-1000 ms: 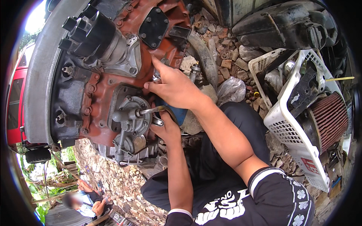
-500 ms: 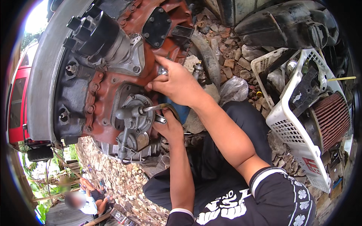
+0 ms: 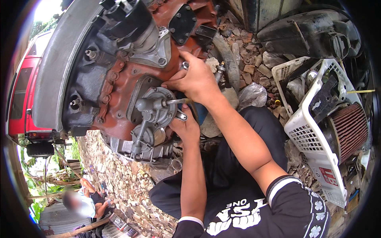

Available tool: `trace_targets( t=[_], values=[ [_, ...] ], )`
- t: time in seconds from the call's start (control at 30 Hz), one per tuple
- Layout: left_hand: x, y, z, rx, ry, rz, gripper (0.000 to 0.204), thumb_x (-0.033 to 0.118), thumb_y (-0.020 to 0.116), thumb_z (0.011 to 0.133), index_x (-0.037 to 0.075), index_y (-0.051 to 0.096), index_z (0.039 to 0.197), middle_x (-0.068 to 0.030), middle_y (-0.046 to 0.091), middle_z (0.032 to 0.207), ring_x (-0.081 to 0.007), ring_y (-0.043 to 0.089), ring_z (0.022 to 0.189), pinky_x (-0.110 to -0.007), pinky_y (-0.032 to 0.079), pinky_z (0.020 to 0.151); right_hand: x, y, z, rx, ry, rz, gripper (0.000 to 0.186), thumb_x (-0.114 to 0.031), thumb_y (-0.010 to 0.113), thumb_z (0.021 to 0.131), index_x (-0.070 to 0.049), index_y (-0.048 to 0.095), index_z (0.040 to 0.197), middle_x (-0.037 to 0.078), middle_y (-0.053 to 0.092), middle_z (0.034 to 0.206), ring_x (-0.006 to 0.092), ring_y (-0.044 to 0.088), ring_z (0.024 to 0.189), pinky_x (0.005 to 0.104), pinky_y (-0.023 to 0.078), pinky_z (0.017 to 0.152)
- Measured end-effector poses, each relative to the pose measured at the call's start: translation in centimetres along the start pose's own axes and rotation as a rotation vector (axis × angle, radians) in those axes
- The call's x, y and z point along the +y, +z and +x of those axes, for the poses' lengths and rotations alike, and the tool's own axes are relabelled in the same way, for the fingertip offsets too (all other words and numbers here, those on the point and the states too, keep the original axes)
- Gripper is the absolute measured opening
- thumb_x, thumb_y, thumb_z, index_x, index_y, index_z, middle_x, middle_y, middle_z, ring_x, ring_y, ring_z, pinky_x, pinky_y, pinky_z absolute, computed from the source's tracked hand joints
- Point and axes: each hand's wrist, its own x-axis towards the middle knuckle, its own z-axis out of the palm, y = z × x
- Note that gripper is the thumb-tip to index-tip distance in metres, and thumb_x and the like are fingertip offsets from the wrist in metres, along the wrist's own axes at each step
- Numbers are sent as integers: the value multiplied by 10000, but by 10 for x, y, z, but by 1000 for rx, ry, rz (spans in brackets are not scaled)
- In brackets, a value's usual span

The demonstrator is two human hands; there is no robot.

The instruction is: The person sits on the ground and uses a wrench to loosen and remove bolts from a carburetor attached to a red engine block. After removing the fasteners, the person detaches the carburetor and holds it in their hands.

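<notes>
A grey metal pump [image 3: 158,104] with a round body sits against a dark flange [image 3: 139,104] on the red-brown engine block [image 3: 123,85]. My right hand [image 3: 197,79] is beside the flange's upper end. Its index finger stretches along the block, while the thumb bends in by the flange; a small shiny metal part [image 3: 185,65] shows between them. What the curled fingers pinch is hidden. Below the pump's pipe [image 3: 176,101], my left hand [image 3: 187,129] is closed from underneath, fingers mostly out of sight behind the pump. A shiny rounded metal end [image 3: 181,115] shows at that hand.
A black distributor [image 3: 127,23] rises from the engine's upper left, near spark plugs [image 3: 91,54]. At right, a white plastic basket [image 3: 305,131] holds a pleated round filter [image 3: 349,127] and metal parts. Rubble [image 3: 250,59] covers the ground. Another person [image 3: 89,202] sits at lower left.
The engine and pump appear farther right and slightly higher in the picture. Both hands stay close to the pump, with my right thumb still beside the flange.
</notes>
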Motion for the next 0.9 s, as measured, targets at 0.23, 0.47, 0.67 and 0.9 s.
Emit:
trace_targets(
  t=[0.23, 0.47, 0.67, 0.9],
  values=[
    [4, -10, 0, -14, 165, 123, 417, 163, 635, 976, -76, 576, 1313, -203, 615, 1336, -331, 559, 1235, -436, 378, 1112, -6, -17, -8, -152, 46, 322, 792, 69, 826, 743, 125, 427, 1425, 112, 779, 924, 136, 731, 835, 274, 572, 783],
    [5, -46, -19, -158, -103, -30, 475, 198, 646, 995, -21, 552, 1406, -251, 580, 1412, -388, 515, 1346, -443, 347, 1142, -25, -34, -32, 20, -45, 220, 593, -32, 847, 796, 56, 580, 1318, 117, 767, 960, 124, 704, 874, 233, 532, 778],
    [-20, -108, -136, -78, -264, -286, 348, 111, 576, 1033, -27, 608, 1351, -171, 650, 1348, -242, 623, 1224, -345, 460, 1052, -78, -37, -100, 320, -452, 177, 522, 15, 865, 773, 32, 605, 1226, 105, 756, 940, 74, 649, 794, 197, 503, 712],
    [-44, -128, -151, -183, -607, -240, 274, 127, 597, 1030, 21, 663, 1274, -91, 742, 1075, -167, 711, 946, -327, 542, 845, 42, 16, -211, -201, -146, -325, 272, 19, 825, 797, -14, 685, 1027, 44, 759, 910, 68, 662, 724, 247, 506, 619]
  ],
)
